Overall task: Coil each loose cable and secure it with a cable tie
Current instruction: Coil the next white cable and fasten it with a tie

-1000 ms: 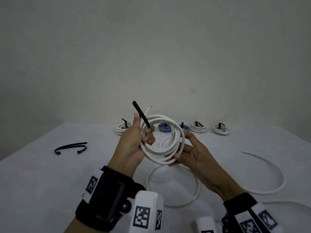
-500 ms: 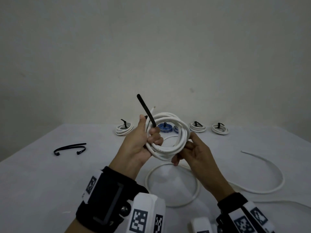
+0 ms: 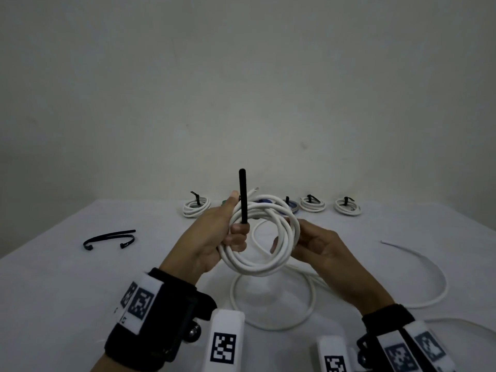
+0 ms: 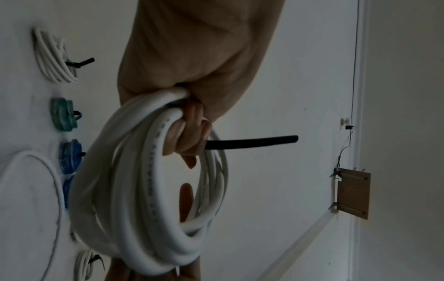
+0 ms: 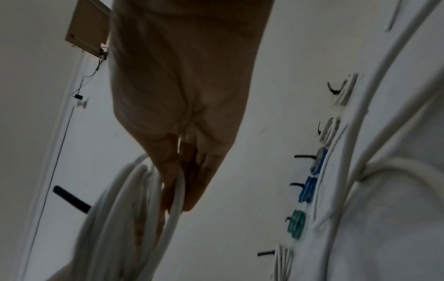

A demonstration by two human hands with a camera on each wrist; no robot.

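On the left of the white surface (image 3: 67, 304) lie two loose black ties (image 3: 110, 238), curved and side by side. Further back, a tied white coil (image 3: 196, 206) begins a row along the far edge.

The left hand (image 3: 214, 237) is raised above the surface, fingers curled round the left side of a white coil (image 3: 264, 237) of several turns. The same hand pinches a black tie (image 3: 243, 196) against the coil, and the tie stands nearly upright above the fingers. The left wrist view shows the fingers (image 4: 190, 136) wrapped through the loops, the tie (image 4: 252, 143) sticking out past them.

The right hand (image 3: 319, 242) holds the right side of the coil, with fingers curled round the strands. In the right wrist view its fingers (image 5: 190, 180) hook over one strand, though that picture is blurred.

A tail of the same cable (image 3: 271, 304) drops from the coil to a wide loop lying on the surface below the hands, then runs off to the right.

Behind the hands the row goes on with a green coil, mostly hidden, blue coils (image 3: 291, 205), then two more tied white coils (image 3: 312, 204) and (image 3: 347, 206). At far right a loose white cable (image 3: 429, 267) curves across the surface.
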